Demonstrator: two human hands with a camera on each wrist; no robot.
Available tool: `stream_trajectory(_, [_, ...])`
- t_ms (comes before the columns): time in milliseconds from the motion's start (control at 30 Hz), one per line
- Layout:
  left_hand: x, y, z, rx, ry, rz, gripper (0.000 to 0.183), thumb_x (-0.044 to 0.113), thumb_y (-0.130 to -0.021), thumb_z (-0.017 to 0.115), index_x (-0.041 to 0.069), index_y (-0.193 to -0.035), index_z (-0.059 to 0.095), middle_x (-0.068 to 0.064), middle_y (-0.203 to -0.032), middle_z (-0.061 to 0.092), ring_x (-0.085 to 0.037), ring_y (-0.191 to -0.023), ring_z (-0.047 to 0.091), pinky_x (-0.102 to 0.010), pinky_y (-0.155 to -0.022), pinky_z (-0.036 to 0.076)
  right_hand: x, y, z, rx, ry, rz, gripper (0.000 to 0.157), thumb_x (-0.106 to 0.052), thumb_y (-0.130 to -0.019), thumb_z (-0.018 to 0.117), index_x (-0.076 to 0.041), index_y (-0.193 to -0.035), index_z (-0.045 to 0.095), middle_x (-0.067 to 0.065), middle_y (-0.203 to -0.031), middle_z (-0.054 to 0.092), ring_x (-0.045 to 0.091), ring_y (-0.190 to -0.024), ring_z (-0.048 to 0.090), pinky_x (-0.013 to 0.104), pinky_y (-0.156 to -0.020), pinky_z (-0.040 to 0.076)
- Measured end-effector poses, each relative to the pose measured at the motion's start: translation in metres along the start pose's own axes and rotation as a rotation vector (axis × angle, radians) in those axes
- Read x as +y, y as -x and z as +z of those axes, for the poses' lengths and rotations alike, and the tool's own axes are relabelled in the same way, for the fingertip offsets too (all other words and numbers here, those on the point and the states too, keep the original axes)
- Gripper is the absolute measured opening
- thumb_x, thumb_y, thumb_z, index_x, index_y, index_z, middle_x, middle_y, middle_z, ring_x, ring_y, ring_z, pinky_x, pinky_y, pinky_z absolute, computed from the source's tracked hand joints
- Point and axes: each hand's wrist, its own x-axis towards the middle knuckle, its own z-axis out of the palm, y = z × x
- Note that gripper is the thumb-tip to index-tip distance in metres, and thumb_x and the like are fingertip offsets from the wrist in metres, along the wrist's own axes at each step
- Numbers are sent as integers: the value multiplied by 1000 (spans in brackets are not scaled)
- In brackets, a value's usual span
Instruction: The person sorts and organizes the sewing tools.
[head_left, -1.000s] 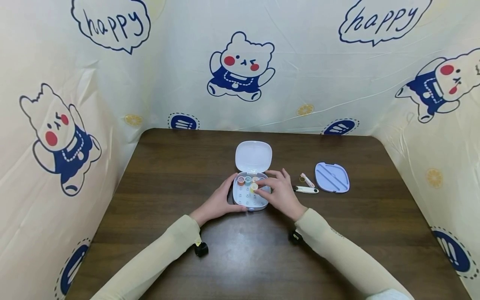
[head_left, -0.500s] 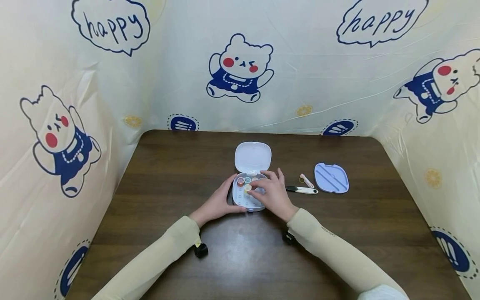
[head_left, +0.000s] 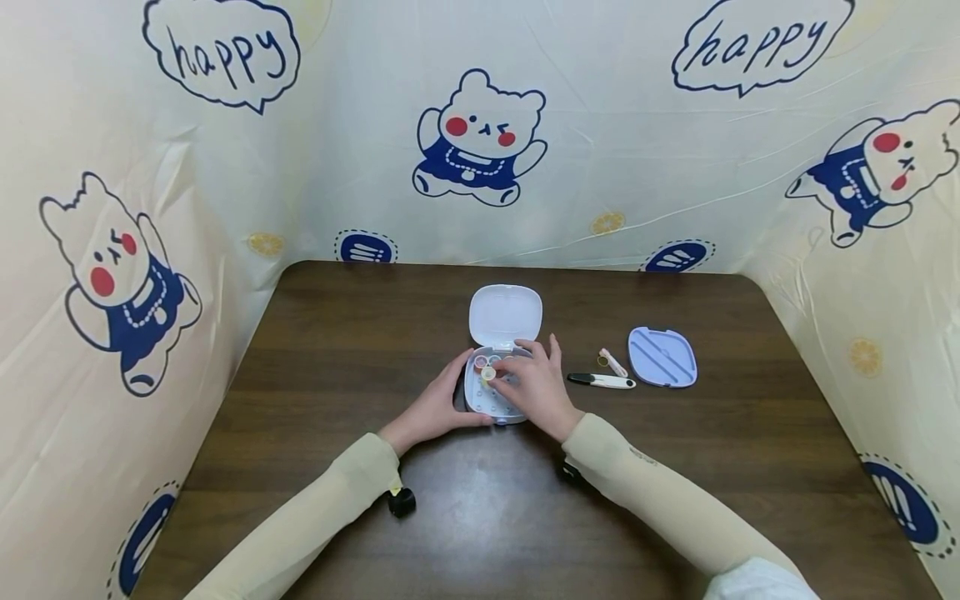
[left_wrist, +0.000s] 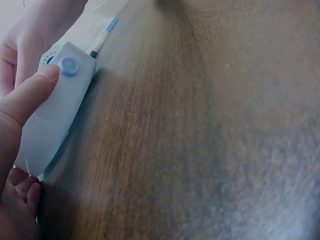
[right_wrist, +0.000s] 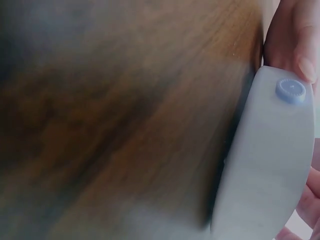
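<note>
A small white case [head_left: 480, 406] stands with its lid [head_left: 506, 312] raised, and small pegs dot its floor. My left hand [head_left: 435, 404] grips the case around its left side, the thumb on the front wall near the round blue latch [left_wrist: 69, 66]. Between thumb and fingertips, my right hand [head_left: 543, 392] pinches a small yellow-and-white spool [head_left: 488, 374] over the case. Behind it, a reddish spool [head_left: 480, 363] and a blue one sit in the back row, partly covered in the head view. The right wrist view shows the case's front wall [right_wrist: 265, 155]; the pinched spool is out of its sight.
Right of the case lies a white-handled tool [head_left: 606, 381] with a black end. Beyond it are a small whitish stick-like piece [head_left: 615, 362] and a lavender tray [head_left: 663, 357] with diagonal grooves. A printed curtain [head_left: 480, 225] encloses the brown table [head_left: 360, 308].
My right hand has moved left over the case with the yellow spool, exposing more of the tool's black end. My left hand stays in place on the case.
</note>
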Motion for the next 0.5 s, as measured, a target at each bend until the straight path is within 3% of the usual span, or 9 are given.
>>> stream_trajectory(500, [-2, -1, 2, 23, 5, 29, 120, 40, -77, 95, 12, -166, 20, -11, -168, 29, -28, -152, 34, -50, -122, 30, -9, -7, 8, -45, 85, 19, 17, -29, -89, 86, -17, -100, 83, -5, -95, 80, 36, -132, 55, 80, -113, 14])
